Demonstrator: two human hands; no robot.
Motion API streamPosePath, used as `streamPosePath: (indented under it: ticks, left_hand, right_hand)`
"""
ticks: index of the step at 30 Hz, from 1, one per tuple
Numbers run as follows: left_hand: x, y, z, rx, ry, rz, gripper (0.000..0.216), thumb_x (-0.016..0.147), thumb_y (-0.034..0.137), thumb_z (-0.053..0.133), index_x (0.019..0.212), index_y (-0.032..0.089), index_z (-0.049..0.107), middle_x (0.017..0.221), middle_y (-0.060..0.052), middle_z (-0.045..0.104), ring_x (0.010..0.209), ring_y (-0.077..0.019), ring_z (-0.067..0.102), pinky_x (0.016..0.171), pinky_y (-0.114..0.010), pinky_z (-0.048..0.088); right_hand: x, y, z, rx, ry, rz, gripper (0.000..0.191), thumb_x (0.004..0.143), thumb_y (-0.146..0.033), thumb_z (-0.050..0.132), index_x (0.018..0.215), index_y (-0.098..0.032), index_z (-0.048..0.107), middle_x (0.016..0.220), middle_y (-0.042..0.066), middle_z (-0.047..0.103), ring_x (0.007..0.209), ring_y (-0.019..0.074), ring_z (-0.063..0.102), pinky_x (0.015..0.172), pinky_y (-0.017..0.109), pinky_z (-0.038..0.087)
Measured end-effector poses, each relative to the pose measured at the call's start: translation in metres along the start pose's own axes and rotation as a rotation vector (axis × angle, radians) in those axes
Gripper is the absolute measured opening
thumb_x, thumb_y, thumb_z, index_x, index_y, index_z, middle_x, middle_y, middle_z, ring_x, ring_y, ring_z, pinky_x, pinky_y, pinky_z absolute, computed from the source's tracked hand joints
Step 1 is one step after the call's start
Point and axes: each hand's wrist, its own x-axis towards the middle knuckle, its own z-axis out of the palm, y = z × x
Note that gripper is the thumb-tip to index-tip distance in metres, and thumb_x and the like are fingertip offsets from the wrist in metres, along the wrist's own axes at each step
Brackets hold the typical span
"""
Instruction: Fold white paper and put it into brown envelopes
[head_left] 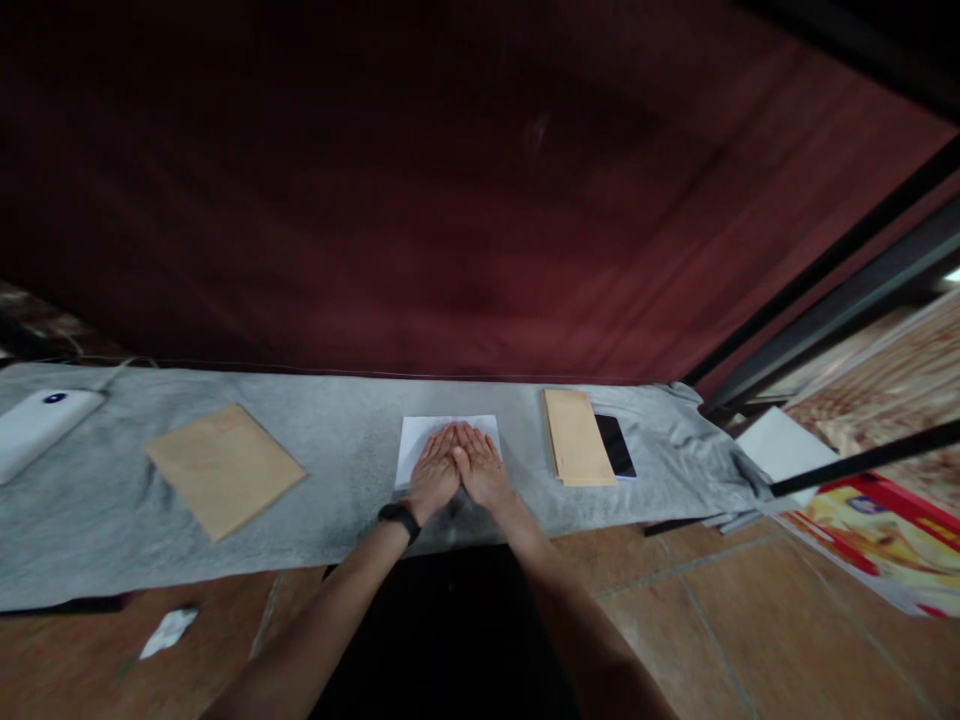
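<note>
A white sheet of paper (411, 440) lies on the grey cloth in front of me, its lower middle hidden under my hands. My left hand (435, 474), with a dark band at the wrist, rests flat on it, fingers stretched out and pointing away from me. Beside it, my right hand (481, 468) lies flat too, its thumb touching or overlapping the left hand. Off to the right is a stack of brown envelopes (577, 440), partly over a dark phone (616, 447). To the left, a larger brown envelope (225, 470) sits at an angle.
A grey cloth (337, 430) covers the long, narrow table, backed by a dark red panel (450, 250). A white device (45, 425) with a cable stands at the far left. On the tiled floor are a crumpled white scrap (169, 632) and, right, a red-and-yellow box (885, 530).
</note>
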Motion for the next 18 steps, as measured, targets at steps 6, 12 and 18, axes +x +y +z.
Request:
streamPosePath:
  ticks: [6, 12, 18]
  left_hand:
    - [0.025, -0.018, 0.013, 0.023, 0.017, 0.020, 0.058, 0.095, 0.020, 0.031, 0.151, 0.008, 0.036, 0.157, -0.016, 0.037, 0.148, -0.0244, 0.028, 0.121, -0.046, 0.021]
    - [0.021, -0.030, 0.014, 0.067, 0.057, -0.066, 0.059, 0.095, 0.023, 0.027, 0.151, 0.006, 0.035, 0.157, -0.015, 0.037, 0.149, -0.0230, 0.026, 0.122, -0.043, 0.019]
    - [0.008, -0.052, 0.005, 0.089, 0.055, -0.184, 0.060, 0.095, 0.026, 0.026, 0.151, 0.004, 0.034, 0.158, -0.015, 0.035, 0.149, -0.0230, 0.025, 0.122, -0.042, 0.018]
  right_hand:
    - [0.031, 0.007, 0.021, -0.040, -0.030, 0.016, 0.051, 0.106, -0.038, 0.024, 0.152, -0.020, 0.036, 0.154, 0.005, 0.042, 0.146, 0.0178, 0.033, 0.121, 0.041, 0.027]
    - [0.033, 0.022, 0.028, -0.109, -0.009, 0.073, 0.055, 0.105, -0.043, 0.027, 0.151, -0.014, 0.037, 0.157, 0.009, 0.037, 0.146, 0.0232, 0.033, 0.120, 0.043, 0.026]
    - [0.026, 0.040, 0.023, -0.165, 0.054, 0.120, 0.056, 0.105, -0.042, 0.027, 0.151, -0.012, 0.038, 0.157, 0.012, 0.036, 0.145, 0.0267, 0.034, 0.119, 0.045, 0.026]
